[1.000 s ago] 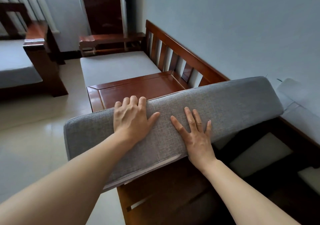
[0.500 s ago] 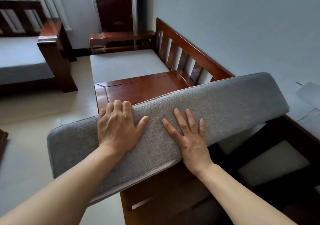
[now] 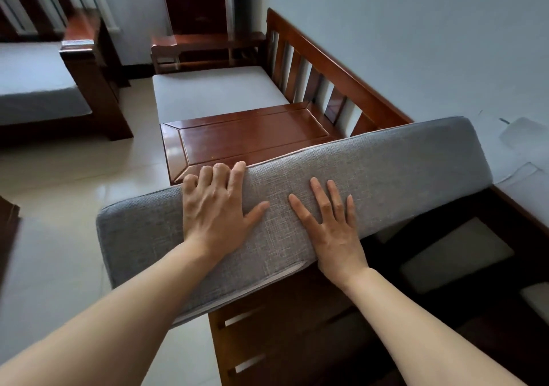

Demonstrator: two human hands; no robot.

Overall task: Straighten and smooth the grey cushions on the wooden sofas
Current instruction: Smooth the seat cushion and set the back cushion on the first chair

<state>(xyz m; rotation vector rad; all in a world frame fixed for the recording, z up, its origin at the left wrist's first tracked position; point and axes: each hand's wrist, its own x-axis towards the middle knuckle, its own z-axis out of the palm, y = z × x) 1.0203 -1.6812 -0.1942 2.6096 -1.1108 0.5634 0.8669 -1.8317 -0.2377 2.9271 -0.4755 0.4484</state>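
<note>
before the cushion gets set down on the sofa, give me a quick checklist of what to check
1. Left hand has a hold: ok, fingers curl over the top edge of the cushion.
2. Right hand steadying: ok, flat on the fabric.
3. Cushion in its seat: not ok, it stands tilted on edge and sticks out past the sofa frame.
4. Seat base free: cannot tell, mostly dark.
5. Fabric smooth: ok on the side shown.
</note>
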